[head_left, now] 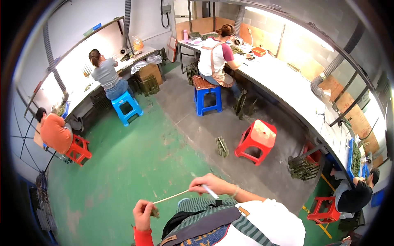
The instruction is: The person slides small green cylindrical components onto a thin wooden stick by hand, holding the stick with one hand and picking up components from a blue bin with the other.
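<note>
A thin pale stick [171, 197] spans the gap between my two hands, in front of my lap. My left hand [143, 213] is closed, fingertips pinched at the stick's left end. A small olive-coloured piece [155, 212] shows beside those fingers; whether they grip it I cannot tell. My right hand [212, 184] is closed around the stick's other end. Out of that same hand pokes a white, pen-like rod [209, 191], slanting down to the right. Below the hands lies a striped green and grey apron [197, 203] over my lap.
A red stool [258, 139] stands ahead right, with a bundle of green parts [222, 146] on the floor beside it. Several people sit at long benches [283, 82] along the walls. More green parts [303, 168] are stacked under the right bench.
</note>
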The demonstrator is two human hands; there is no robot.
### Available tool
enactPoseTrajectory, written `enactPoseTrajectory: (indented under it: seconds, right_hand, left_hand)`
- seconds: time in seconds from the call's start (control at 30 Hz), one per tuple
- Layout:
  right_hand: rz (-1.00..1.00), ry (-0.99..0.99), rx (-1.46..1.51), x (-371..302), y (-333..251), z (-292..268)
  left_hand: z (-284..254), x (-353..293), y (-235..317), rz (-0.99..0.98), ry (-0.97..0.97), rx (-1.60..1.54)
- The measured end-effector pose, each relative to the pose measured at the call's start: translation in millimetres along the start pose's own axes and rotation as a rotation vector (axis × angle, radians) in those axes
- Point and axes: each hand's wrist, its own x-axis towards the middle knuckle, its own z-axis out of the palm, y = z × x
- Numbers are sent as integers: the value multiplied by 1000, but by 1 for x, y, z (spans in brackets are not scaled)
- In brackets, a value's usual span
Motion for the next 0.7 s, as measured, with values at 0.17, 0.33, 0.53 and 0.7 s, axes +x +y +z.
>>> enactPoseTrajectory:
  seconds: [0.17, 0.33, 0.53, 0.7]
  right_hand:
    - [-368, -143, -218, 215, 30, -40]
    - [-185, -45, -180, 351, 44, -114]
    - [89, 309, -111, 445, 62, -234]
    - [252, 455, 64, 536, 115, -336]
  left_hand:
    - [-70, 142, -5, -2, 192, -46]
    - [-97, 365, 61, -77, 84, 136]
    - [-43, 635, 140, -92, -311, 186]
    - [18, 824, 157, -43, -627, 89]
